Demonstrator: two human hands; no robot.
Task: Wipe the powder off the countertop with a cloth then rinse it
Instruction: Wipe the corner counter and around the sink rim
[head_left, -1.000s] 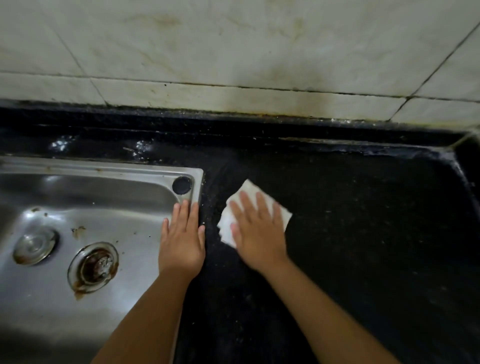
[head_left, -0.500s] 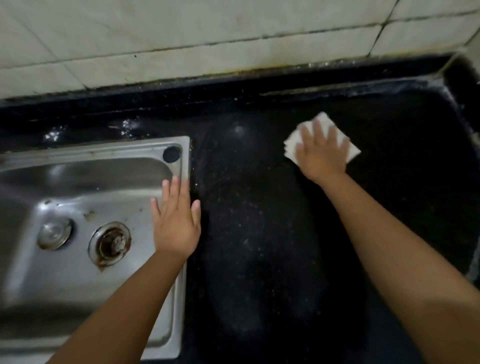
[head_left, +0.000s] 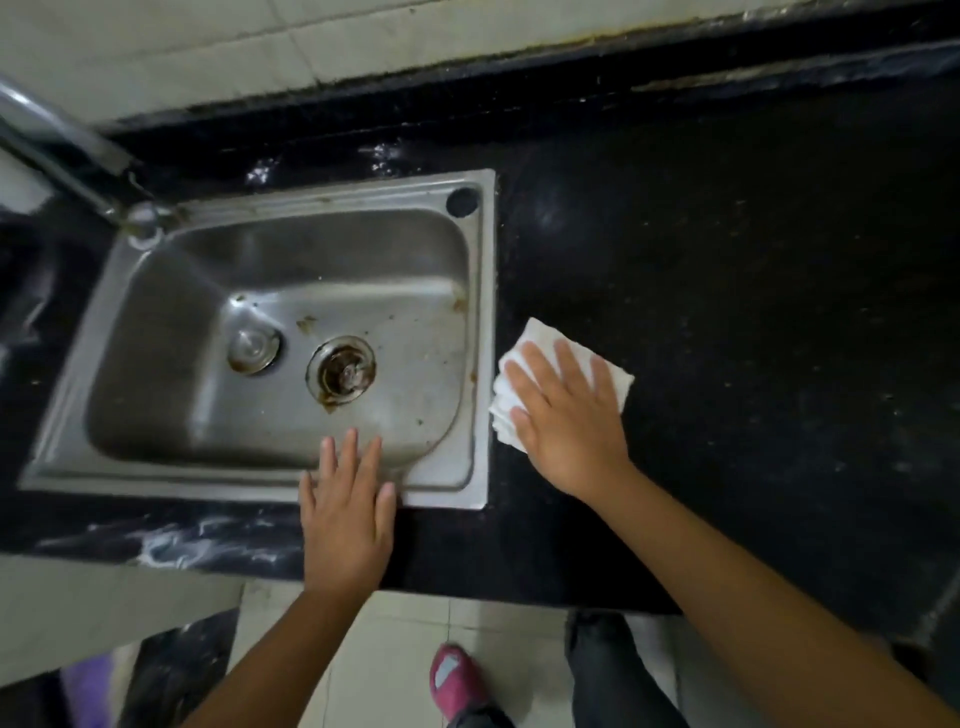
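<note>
A folded white cloth (head_left: 535, 338) lies on the black countertop (head_left: 753, 312), right beside the sink's right rim. My right hand (head_left: 566, 415) presses flat on the cloth with fingers spread and straight. My left hand (head_left: 345, 514) rests flat on the front rim of the steel sink (head_left: 483, 322) and the counter edge, fingers straight, holding nothing. Faint pale specks of powder dot the dark counter to the right of the cloth.
A metal tap (head_left: 62, 150) rises at the sink's back left corner. The basin holds a rusty drain (head_left: 340, 371) and a plug (head_left: 254, 348). A tiled wall (head_left: 311, 47) stands behind. Below the counter edge are floor tiles and a pink slipper (head_left: 457, 680).
My right hand has slid the cloth from the back right of the counter to the spot beside the sink's right rim. My left hand has moved back to the sink's front rim.
</note>
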